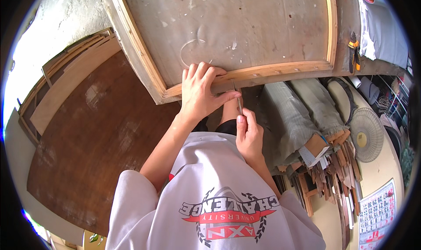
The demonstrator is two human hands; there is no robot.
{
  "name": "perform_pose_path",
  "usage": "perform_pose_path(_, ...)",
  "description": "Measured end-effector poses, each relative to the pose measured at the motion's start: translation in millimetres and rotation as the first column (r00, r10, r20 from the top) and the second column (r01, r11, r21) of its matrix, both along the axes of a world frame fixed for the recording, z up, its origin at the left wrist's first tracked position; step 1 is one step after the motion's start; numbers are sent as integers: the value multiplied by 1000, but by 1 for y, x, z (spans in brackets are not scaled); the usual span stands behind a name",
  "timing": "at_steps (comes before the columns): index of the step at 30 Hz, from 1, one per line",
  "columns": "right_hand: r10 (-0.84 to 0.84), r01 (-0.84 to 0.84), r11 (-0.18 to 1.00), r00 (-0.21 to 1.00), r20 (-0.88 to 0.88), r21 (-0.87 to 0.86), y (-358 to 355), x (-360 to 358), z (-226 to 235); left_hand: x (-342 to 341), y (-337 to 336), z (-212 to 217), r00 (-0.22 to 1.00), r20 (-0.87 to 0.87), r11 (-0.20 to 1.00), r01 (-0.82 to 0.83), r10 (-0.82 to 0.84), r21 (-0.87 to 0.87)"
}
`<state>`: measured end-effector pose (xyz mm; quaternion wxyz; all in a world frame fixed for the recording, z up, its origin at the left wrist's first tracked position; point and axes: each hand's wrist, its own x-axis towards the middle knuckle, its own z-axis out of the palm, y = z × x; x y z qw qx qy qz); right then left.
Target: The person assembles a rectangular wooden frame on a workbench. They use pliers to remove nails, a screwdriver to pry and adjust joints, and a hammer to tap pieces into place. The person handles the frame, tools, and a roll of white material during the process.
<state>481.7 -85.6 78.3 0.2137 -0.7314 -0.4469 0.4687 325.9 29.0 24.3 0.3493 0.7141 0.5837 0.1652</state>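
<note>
Pale grey shirt (210,175) nearest the camera, red-and-black print on the front. Right hand (249,134) just past it, thumb and fingers together, clamped on a slim metal tool (239,104). Tool points up toward the near rail of a wooden frame (254,72); contact at the tip too small to tell. Left hand (199,90) lies over that same rail, left of the tool, fingers bent close together on the wood, thumb stretched out right to beside the tool. Cannot tell if the left grips the rail or only presses; thumb-to-tool contact also unclear. Bare leg (229,111) below the rail, between the hands.

Frame sits ahead of the person, light wood, small fasteners (296,69) dotted along the near rail. Grey sheet (245,28) fills its inside, spotted white, red and dark. Left side: large dark brown board (83,131), scuffed pale in patches. Right side: grey-wrapped bundles (291,112), thin wood strips (335,173) just beside them, then a round fan (367,134) and a wall calendar (377,215). Pliers (354,53), orange and black, right of the frame. White cloth (386,35) beyond, far upper right.
</note>
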Motion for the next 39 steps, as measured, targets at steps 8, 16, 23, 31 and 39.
perform_pose_path(8,-2,2,998,1000,5,-61,6,-3,7,-1,-1,-7,1000,-28,1000,0,1,15)
perform_pose_path(16,73,-80,985,996,54,150,-21,4,-59,-2,-4,-15,1000,-12,997,-4,5,71)
perform_pose_path(23,13,-8,997,998,-68,75,-31,4,-114,-3,-4,-15,1000,-19,998,8,-7,55)
perform_pose_path(31,80,-79,982,997,1,173,-35,-11,-42,-54,-12,8,999,28,997,-40,38,65)
perform_pose_path(39,221,-221,975,974,-48,2,-4,-27,-22,-50,-31,-6,993,-65,993,-91,96,82)
